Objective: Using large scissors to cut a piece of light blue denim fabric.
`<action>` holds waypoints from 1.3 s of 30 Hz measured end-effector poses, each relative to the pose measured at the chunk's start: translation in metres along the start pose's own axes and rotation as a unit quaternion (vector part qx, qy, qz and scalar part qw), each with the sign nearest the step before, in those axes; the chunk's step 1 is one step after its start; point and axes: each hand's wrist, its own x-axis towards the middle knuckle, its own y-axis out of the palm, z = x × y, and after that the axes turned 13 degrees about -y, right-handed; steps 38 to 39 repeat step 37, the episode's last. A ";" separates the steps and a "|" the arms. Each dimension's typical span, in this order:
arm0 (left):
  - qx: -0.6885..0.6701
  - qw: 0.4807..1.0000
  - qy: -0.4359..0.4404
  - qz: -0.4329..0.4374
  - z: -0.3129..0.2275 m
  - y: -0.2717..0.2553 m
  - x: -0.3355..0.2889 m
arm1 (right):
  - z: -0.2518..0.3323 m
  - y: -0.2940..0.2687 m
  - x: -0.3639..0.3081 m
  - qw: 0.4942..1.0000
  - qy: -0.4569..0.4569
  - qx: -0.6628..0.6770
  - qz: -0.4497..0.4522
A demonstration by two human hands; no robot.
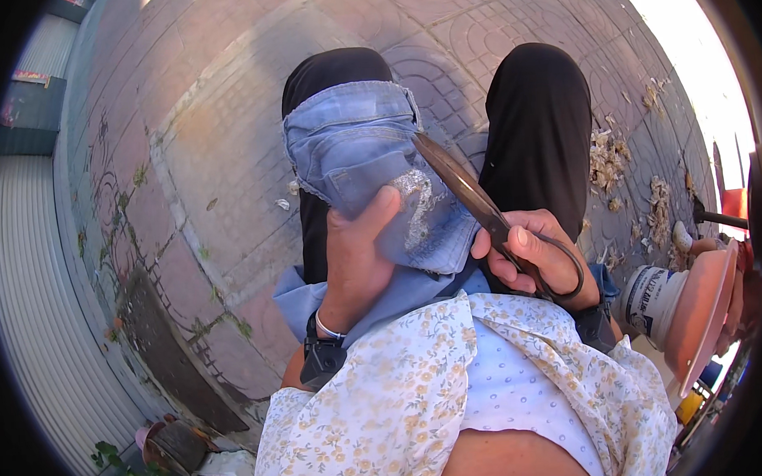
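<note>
A piece of light-blue denim jeans with a sewn pocket and a glittery silver patch lies over my left knee. My left hand grips it from the near side, thumb on top and fingers hidden beneath the cloth. In my right hand is a pair of large dark metal scissors, fingers through and around the handles. The blades look closed, slant up and to the left, and their tip rests at the right edge of the denim near the waistband.
Black trouser legs are under and beside the cloth. Paved ground spreads ahead, with dry scraps at right. A white bucket and an orange-pink basin stand close on my right. A ribbed shutter lines the left.
</note>
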 end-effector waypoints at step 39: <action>-0.002 0.999 0.023 -0.031 0.002 0.021 -0.003 | 0.017 -0.001 -0.032 0.998 0.047 -0.038 0.020</action>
